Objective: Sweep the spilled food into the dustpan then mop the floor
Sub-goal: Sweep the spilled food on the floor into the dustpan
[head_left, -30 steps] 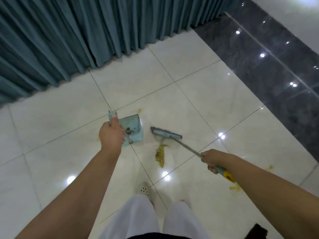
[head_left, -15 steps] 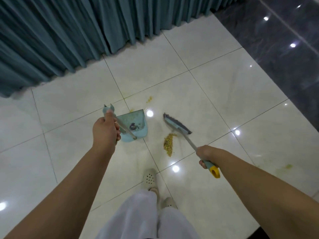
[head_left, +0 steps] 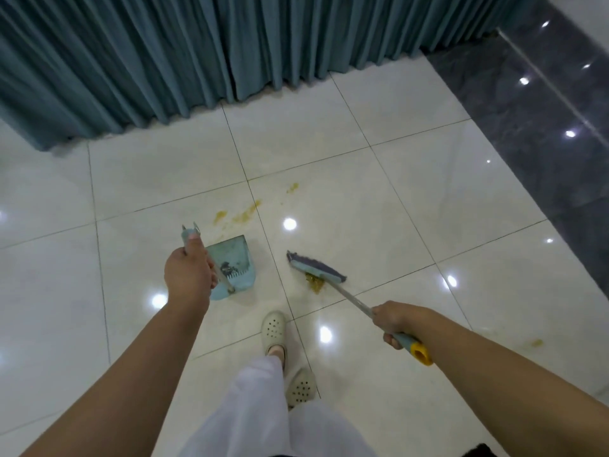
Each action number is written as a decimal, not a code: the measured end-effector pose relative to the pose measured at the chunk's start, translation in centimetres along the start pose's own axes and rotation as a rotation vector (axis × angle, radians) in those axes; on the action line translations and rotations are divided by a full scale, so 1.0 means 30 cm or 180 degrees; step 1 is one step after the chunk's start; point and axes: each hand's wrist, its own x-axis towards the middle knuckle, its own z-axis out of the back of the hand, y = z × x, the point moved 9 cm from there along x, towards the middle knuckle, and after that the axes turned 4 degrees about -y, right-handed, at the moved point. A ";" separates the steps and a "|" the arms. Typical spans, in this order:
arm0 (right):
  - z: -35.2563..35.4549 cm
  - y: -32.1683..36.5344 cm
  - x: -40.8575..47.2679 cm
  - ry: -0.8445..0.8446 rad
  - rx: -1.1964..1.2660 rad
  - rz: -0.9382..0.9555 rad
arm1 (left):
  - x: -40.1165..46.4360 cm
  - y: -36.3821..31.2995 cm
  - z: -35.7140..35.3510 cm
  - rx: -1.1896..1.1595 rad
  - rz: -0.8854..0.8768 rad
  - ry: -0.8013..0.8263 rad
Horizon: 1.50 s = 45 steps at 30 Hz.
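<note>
Left hand (head_left: 188, 278) is gripping the light plastic dustpan (head_left: 234, 265) by its upright handle, right hand (head_left: 393, 321) is clasping the broom (head_left: 315, 267) shaft, bristles covering the sticky-looking, mushy spilled food (head_left: 314, 281) just right of the pan.

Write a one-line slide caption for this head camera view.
Left hand holds light blue plastic dustpan; right hand drags blue-headed broom over yellow spilled food.

We see a teal curtain (head_left: 184, 54) hanging to the white tiles (head_left: 329, 133), a dark floor strip (head_left: 540, 143) at right, and perforated cream shoes (head_left: 273, 329) below white trousers (head_left: 253, 410)
</note>
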 end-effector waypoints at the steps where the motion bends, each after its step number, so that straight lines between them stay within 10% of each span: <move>1: 0.000 -0.009 -0.005 -0.0027 -0.0020 -0.0021 | -0.010 0.011 0.026 -0.0025 -0.0014 -0.0042; 14: -0.096 0.146 -0.148 0.0245 0.1002 0.0186 | -0.041 0.135 0.241 -0.0056 0.0022 -0.0425; 28: -0.493 0.539 -0.184 0.2428 0.3711 -0.0609 | -0.015 0.196 0.418 -0.0071 0.0252 -0.0798; 45: -0.116 0.187 -0.056 0.1594 0.5656 -0.0244 | -0.082 0.159 0.209 0.0308 0.0051 -0.0514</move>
